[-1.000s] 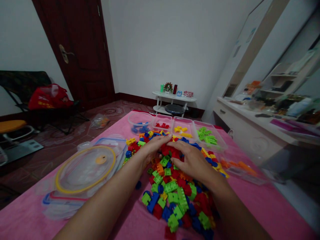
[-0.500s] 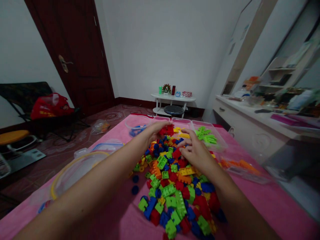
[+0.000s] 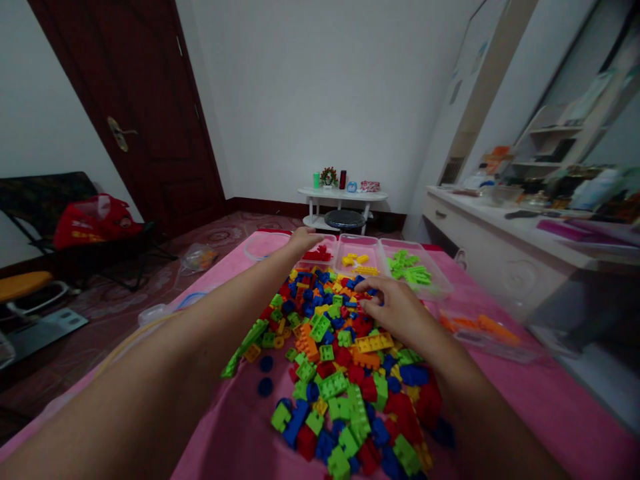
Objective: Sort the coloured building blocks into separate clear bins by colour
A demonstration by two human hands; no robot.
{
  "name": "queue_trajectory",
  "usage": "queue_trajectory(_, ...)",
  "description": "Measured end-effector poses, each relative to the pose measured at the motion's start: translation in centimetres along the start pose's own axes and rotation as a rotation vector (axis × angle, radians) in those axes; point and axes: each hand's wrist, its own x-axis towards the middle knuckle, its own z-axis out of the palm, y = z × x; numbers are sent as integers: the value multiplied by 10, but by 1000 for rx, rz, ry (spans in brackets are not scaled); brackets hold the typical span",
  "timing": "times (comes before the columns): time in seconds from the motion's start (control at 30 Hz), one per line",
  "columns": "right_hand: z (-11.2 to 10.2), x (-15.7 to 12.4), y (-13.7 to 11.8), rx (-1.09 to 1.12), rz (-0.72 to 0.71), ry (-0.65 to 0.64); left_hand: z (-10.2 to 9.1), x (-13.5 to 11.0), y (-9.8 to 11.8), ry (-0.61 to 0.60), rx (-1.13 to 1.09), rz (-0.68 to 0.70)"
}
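Note:
A heap of mixed plastic building blocks (image 3: 333, 383), in red, blue, green, yellow and orange, lies on the pink cloth (image 3: 235, 427). My left hand (image 3: 304, 238) reaches past the heap to the clear box of red blocks (image 3: 320, 254), its visible fingers stretched out at the rim. Nothing shows in it, though part of the hand is hidden from me. Low over the right side of the heap, my right hand (image 3: 393, 300) has bent fingers with a gap between thumb and fingers; its fingertips are close to red and blue blocks.
Beside the red box stand clear boxes with yellow blocks (image 3: 356, 260) and green blocks (image 3: 407, 267). A clear container of orange blocks (image 3: 483, 328) lies at the right. The round clear container (image 3: 257, 248) is at the far left. A white dresser (image 3: 480, 233) flanks the table.
The red block in my left hand has left it, and the hand has moved left and farther away. Red blocks now show in the box. My right hand stays over the heap.

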Motion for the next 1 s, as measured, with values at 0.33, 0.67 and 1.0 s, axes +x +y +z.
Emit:
queue_trajectory(0.33, 11, -3, -8, -34, -14, -82, -13, -131, 4, -368, 535, 347)
queue_trajectory(0.67, 50, -14, -16, -135, -156, -104, -13, -177, 4, -377, 809, 323)
queue_trajectory(1.0, 39, -2, -15, 453, 160, 53, -13, -158, -4, -236, 142, 205)
